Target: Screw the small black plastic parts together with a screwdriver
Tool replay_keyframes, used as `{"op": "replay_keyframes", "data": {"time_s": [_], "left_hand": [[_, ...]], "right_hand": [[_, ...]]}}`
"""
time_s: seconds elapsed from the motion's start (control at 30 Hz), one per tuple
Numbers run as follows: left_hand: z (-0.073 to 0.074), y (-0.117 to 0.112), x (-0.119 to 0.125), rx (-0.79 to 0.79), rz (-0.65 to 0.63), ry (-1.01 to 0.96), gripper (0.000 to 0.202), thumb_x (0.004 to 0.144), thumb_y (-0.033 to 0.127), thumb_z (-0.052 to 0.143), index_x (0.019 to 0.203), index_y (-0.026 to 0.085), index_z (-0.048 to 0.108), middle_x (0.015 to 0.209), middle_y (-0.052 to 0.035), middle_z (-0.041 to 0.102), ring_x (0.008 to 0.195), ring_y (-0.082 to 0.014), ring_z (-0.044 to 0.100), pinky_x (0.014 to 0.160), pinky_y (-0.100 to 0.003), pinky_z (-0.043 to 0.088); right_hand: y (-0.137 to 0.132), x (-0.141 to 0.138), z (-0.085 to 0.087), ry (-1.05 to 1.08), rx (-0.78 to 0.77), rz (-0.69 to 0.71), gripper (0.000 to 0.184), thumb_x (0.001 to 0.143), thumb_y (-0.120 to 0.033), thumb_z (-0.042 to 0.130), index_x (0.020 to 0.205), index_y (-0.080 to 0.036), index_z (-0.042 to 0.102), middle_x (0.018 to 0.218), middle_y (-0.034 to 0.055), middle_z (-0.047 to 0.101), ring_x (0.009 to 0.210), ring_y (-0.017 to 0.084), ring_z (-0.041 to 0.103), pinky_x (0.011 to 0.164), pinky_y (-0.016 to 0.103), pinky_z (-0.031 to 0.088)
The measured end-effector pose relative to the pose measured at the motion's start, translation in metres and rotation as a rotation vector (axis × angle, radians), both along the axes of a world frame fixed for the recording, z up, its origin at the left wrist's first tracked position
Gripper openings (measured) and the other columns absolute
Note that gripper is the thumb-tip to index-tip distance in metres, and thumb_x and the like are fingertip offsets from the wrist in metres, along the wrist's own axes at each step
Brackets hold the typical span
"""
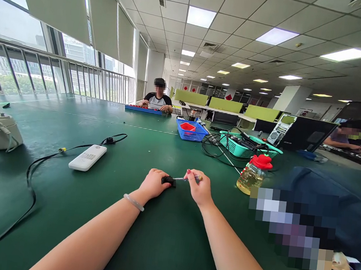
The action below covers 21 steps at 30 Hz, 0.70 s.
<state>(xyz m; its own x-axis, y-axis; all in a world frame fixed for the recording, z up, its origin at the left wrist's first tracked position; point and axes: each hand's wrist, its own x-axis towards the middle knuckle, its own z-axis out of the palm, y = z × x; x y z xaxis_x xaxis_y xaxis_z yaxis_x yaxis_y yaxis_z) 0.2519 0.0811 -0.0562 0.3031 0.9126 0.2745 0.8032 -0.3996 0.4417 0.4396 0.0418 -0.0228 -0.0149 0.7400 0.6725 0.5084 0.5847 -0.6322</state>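
Note:
My left hand is closed around a small black block-like part, steadying it on the green table. What the part is exactly is too small to make out. A thin screwdriver is pinched in my right hand, lying nearly level. Its metal shaft points left and its tip meets the black part or comes very close to it. The screwdriver's yellowish handle end shows beside my right fingers. A pale bangle circles my left wrist.
Left lie a white power bank, a black cable and a beige bag. Ahead are a blue basket and a teal basket of cables. Right stands a red-lidded bottle. A person sits opposite.

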Motion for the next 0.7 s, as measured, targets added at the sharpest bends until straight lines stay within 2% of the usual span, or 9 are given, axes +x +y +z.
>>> {"op": "replay_keyframes", "data": {"time_s": [0.13, 0.43, 0.57, 0.7], "left_hand": [[-0.001, 0.001, 0.000, 0.002, -0.007, 0.006, 0.031, 0.079, 0.033, 0.067, 0.107, 0.022, 0.072, 0.112, -0.0053, 0.071, 0.116, -0.0282, 0.053, 0.104, -0.039, 0.041], [0.000, 0.001, 0.000, 0.009, -0.018, 0.036, 0.033, 0.080, 0.032, 0.065, 0.112, 0.025, 0.069, 0.113, -0.0037, 0.071, 0.118, -0.0272, 0.052, 0.105, -0.039, 0.039], [0.001, 0.000, 0.001, 0.019, -0.024, 0.044, 0.029, 0.081, 0.033, 0.064, 0.108, 0.024, 0.070, 0.112, -0.0046, 0.071, 0.117, -0.0273, 0.053, 0.105, -0.039, 0.040], [0.002, -0.001, 0.001, 0.009, -0.015, 0.044, 0.031, 0.082, 0.031, 0.061, 0.111, 0.021, 0.069, 0.113, -0.0064, 0.070, 0.118, -0.0278, 0.051, 0.104, -0.039, 0.040]], "right_hand": [[-0.003, -0.002, 0.002, -0.037, 0.009, 0.014, 0.043, 0.093, -0.040, 0.040, 0.058, -0.023, 0.058, 0.059, 0.0021, 0.060, 0.067, 0.019, 0.056, 0.072, 0.032, 0.043], [-0.005, -0.008, 0.002, -0.211, 0.027, 0.072, 0.034, 0.092, -0.037, 0.040, 0.066, -0.025, 0.059, 0.064, 0.0015, 0.063, 0.065, 0.019, 0.055, 0.080, 0.035, 0.040], [-0.003, -0.010, 0.000, -0.295, 0.074, 0.106, 0.034, 0.093, -0.034, 0.042, 0.066, -0.025, 0.061, 0.064, 0.0009, 0.064, 0.061, 0.017, 0.053, 0.081, 0.036, 0.038], [-0.005, -0.013, 0.001, -0.430, 0.155, 0.114, 0.036, 0.092, -0.034, 0.046, 0.061, -0.024, 0.061, 0.055, -0.0001, 0.059, 0.057, 0.015, 0.049, 0.079, 0.035, 0.036]]}}
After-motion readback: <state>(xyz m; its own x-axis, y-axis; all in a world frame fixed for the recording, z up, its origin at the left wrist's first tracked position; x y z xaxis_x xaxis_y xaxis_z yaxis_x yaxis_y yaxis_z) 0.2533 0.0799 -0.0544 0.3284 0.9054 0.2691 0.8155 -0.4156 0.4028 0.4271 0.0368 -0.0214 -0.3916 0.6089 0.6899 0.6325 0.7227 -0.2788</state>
